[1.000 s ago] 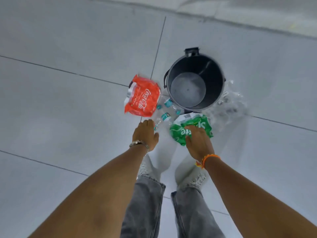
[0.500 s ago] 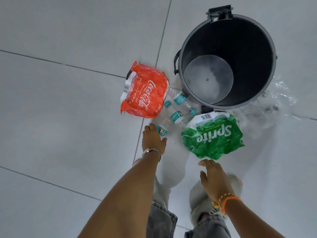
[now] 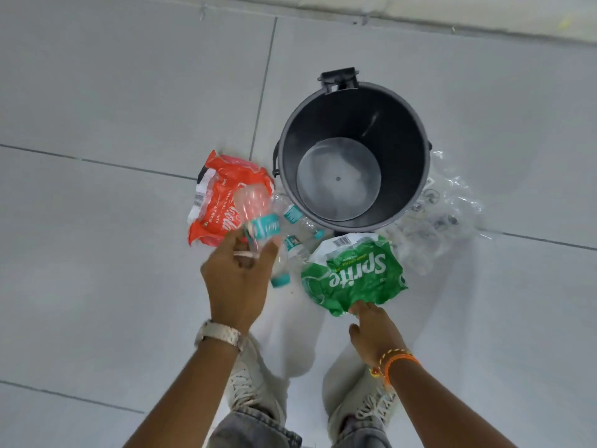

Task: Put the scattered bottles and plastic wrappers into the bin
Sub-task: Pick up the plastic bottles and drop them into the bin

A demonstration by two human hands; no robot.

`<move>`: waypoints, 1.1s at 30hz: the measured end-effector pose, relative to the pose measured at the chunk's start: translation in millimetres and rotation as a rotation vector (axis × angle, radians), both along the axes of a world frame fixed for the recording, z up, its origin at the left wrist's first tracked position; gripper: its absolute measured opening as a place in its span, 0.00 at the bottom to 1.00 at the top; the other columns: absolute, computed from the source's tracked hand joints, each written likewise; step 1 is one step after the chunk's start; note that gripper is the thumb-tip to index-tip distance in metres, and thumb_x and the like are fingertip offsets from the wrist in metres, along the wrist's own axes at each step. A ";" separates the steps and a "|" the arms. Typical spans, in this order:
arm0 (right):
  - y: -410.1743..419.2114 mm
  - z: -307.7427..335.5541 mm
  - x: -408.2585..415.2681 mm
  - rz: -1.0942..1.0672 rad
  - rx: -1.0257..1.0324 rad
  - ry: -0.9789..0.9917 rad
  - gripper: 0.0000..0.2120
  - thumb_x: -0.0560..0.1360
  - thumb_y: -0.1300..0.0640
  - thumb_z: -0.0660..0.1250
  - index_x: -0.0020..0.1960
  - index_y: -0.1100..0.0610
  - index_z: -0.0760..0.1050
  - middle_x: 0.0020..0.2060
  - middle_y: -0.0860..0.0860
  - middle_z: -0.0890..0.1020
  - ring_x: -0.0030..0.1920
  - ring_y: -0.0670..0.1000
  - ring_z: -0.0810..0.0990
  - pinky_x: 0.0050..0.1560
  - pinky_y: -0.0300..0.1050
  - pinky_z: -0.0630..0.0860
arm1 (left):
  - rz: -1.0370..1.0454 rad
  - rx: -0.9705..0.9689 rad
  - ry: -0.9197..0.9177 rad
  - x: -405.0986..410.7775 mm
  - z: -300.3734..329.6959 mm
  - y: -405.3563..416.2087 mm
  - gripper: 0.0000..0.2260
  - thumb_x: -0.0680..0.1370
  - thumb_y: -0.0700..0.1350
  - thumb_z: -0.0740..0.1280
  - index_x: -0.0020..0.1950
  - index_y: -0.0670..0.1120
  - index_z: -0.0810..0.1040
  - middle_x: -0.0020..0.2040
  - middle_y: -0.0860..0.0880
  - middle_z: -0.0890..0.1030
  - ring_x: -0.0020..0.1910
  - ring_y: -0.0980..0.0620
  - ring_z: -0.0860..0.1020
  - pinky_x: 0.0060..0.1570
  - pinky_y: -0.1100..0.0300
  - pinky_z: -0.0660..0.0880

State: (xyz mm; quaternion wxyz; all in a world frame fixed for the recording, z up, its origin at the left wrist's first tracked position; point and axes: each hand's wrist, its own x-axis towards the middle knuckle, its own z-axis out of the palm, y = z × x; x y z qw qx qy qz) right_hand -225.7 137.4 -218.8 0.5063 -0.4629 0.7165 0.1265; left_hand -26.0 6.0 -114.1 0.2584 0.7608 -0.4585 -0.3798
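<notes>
An empty dark grey bin [image 3: 284,163] stands on the floor ahead of me. My left hand [image 3: 237,273] grips a clear bottle [image 3: 256,210] with a teal label, lifted over the red Coca-Cola wrapper [image 3: 214,197]. Two more clear bottles [image 3: 298,240] lie between that wrapper and the bin's base. A green Sprite wrapper [image 3: 352,273] lies in front of the bin. My right hand [image 3: 374,331] touches its near edge with the fingertips, whether pinching it I cannot tell. A clear plastic wrapper [image 3: 442,211] lies crumpled right of the bin.
The floor is pale grey tile with dark grout lines [image 3: 261,88]. A light wall base [image 3: 452,11] runs along the far edge. My two white shoes [image 3: 255,389] stand just behind the litter.
My left hand has picked one bottle off the floor and raised it over the red wrapper. My right hand has moved forward to the Sprite wrapper's near edge. The view has pulled back from the bin.
</notes>
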 end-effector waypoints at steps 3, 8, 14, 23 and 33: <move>-5.3 -0.4 -5.6 -0.004 -0.001 0.016 0.17 0.77 0.59 0.62 0.65 0.55 0.74 0.61 0.55 0.79 0.62 0.56 0.78 0.59 0.53 0.79 | -0.082 -0.143 0.053 -28.9 26.1 -47.1 0.10 0.73 0.49 0.77 0.47 0.44 0.81 0.34 0.46 0.80 0.30 0.61 0.75 0.28 0.64 0.74; -4.1 -3.2 -5.8 -0.024 0.014 0.002 0.17 0.76 0.59 0.63 0.65 0.55 0.74 0.61 0.55 0.79 0.62 0.57 0.78 0.60 0.53 0.78 | -0.405 -0.275 -0.135 -64.9 3.8 -120.1 0.25 0.71 0.65 0.72 0.61 0.50 0.82 0.47 0.54 0.84 0.40 0.58 0.81 0.42 0.58 0.81; -33.6 0.1 33.1 -0.131 -0.259 -0.028 0.15 0.71 0.60 0.69 0.58 0.55 0.77 0.54 0.54 0.80 0.55 0.57 0.79 0.54 0.53 0.80 | -0.510 -0.361 -0.425 -48.1 -53.2 -147.5 0.15 0.76 0.53 0.68 0.62 0.54 0.81 0.65 0.47 0.75 0.64 0.45 0.71 0.59 0.52 0.75; -109.7 -49.2 129.5 0.222 -0.341 0.092 0.22 0.74 0.55 0.68 0.68 0.47 0.73 0.74 0.58 0.60 0.71 0.65 0.63 0.68 0.61 0.71 | -0.459 -0.374 -0.233 -31.9 -92.1 -137.7 0.16 0.78 0.45 0.66 0.65 0.54 0.78 0.62 0.51 0.77 0.63 0.49 0.71 0.57 0.64 0.71; -73.8 21.0 137.0 -0.097 -0.348 -0.063 0.26 0.76 0.64 0.66 0.70 0.43 0.72 0.77 0.56 0.55 0.72 0.60 0.68 0.74 0.49 0.68 | -0.449 -0.358 -0.052 -24.8 -103.2 -132.0 0.23 0.75 0.42 0.67 0.69 0.54 0.77 0.61 0.48 0.77 0.60 0.50 0.73 0.60 0.71 0.62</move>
